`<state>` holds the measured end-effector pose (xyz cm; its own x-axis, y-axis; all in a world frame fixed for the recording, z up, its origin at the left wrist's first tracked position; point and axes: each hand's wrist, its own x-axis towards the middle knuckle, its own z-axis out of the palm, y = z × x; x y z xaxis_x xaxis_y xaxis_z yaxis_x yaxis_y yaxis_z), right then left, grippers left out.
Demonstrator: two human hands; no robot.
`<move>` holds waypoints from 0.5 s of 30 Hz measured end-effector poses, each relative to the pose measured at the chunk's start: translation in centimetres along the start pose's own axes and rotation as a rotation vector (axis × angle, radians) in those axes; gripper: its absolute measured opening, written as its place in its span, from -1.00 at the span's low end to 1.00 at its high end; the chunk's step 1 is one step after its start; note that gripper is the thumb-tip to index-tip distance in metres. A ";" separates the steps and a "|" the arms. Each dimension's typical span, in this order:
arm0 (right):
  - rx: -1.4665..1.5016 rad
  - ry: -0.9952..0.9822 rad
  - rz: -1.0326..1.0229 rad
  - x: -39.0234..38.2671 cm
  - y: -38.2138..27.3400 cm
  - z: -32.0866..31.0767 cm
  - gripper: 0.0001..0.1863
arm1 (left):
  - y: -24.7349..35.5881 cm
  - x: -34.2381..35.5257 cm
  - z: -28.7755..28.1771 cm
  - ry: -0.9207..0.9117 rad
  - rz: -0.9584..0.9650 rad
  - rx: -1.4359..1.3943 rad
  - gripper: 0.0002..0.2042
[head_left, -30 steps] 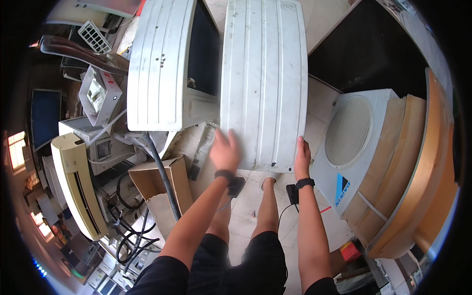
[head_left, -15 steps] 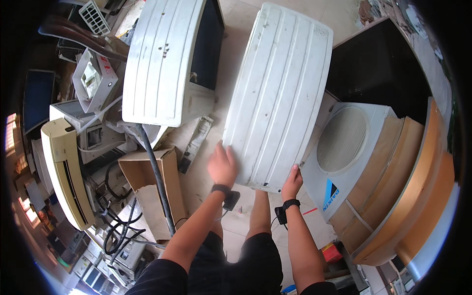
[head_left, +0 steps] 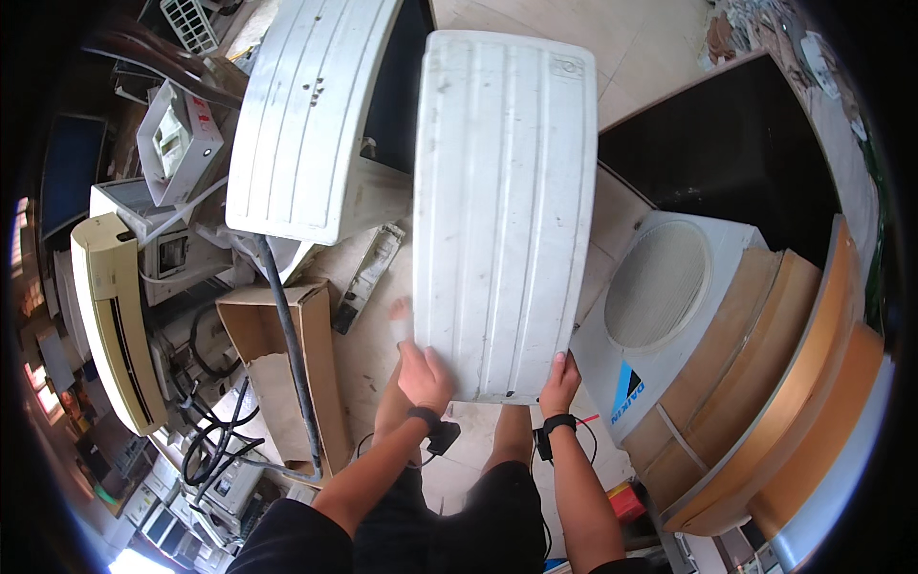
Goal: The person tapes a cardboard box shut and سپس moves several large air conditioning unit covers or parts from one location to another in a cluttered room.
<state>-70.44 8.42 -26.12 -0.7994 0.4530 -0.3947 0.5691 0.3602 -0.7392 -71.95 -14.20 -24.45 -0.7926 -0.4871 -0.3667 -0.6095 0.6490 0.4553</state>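
I hold a long white ribbed metal unit (head_left: pixel 499 210) by the two sides of its near end. My left hand (head_left: pixel 423 381) is closed on its lower left corner, and my right hand (head_left: pixel 559 387) grips the lower right corner with the thumb along the edge. Both wrists carry black straps and small black devices. Just left of it stands a second white ribbed unit (head_left: pixel 301 115) with a dark opening on its right side. A dirty narrow plastic part (head_left: pixel 368 277) lies on the tiled floor (head_left: pixel 507 14) between it and my left hand.
Left: an open cardboard box (head_left: pixel 316 373), a dark pipe (head_left: pixel 287 335), coiled black hoses (head_left: pixel 206 450) and a cream indoor air-conditioner (head_left: pixel 115 320). Right: a large black screen (head_left: pixel 727 134), a grey unit with a round grille (head_left: pixel 655 282), cardboard (head_left: pixel 741 364) and curved wooden boards (head_left: pixel 803 402).
The white unit has come down toward my body; it swung askew half a second ago and is straighter now. Both hands moved down with it, and my bare left foot shows beside it.
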 end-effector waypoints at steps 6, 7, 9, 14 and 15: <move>-0.055 -0.029 -0.040 -1.4 0.7 -0.7 -0.58 | -1.6 -2.6 0.6 0.050 -0.019 -0.049 -0.50; -0.047 -0.031 -0.034 -1.6 0.6 -0.8 -0.57 | -1.7 -2.7 0.6 0.062 -0.006 -0.048 -0.51; -0.039 -0.049 -0.031 -1.8 0.4 -0.9 -0.55 | -1.9 -3.0 0.6 0.087 0.024 -0.040 -0.54; -0.041 -0.030 -0.052 -2.8 1.5 -1.0 -0.53 | -2.4 -3.6 0.6 0.050 0.003 -0.041 -0.53; -0.043 -0.028 -0.055 -2.9 1.7 -1.0 -0.53 | -2.6 -3.7 0.7 0.057 0.016 -0.041 -0.53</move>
<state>-66.95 8.54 -25.72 -0.8344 0.4089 -0.3697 0.5314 0.4186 -0.7364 -67.37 -13.67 -24.84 -0.8014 -0.5098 -0.3128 -0.5956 0.6330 0.4944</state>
